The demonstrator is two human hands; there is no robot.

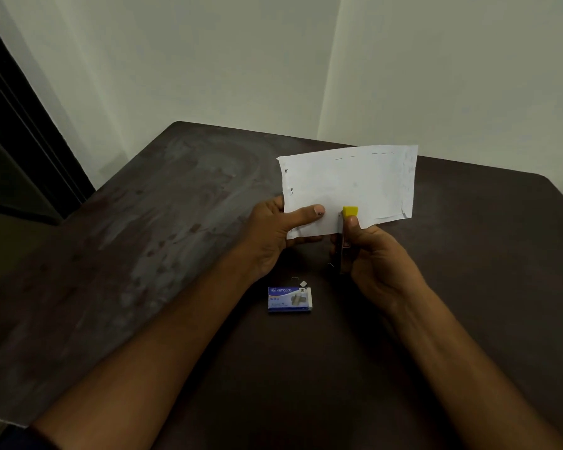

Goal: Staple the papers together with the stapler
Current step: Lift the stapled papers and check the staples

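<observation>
I hold white papers [351,183] above the dark table, tilted up toward me. My left hand [273,235] grips their lower left corner, thumb on the front. My right hand [374,258] is closed around a small dark stapler [345,241] with a yellow tip. The stapler's yellow end sits over the lower edge of the papers, near the middle, with my thumb pressed just behind it. Several staples show along the papers' top and right edges.
A blue and white staple box [290,299] lies on the dark table [176,254] below my hands, with a few loose staples just above it. Pale walls meet in a corner behind the table. A dark door frame stands at the far left.
</observation>
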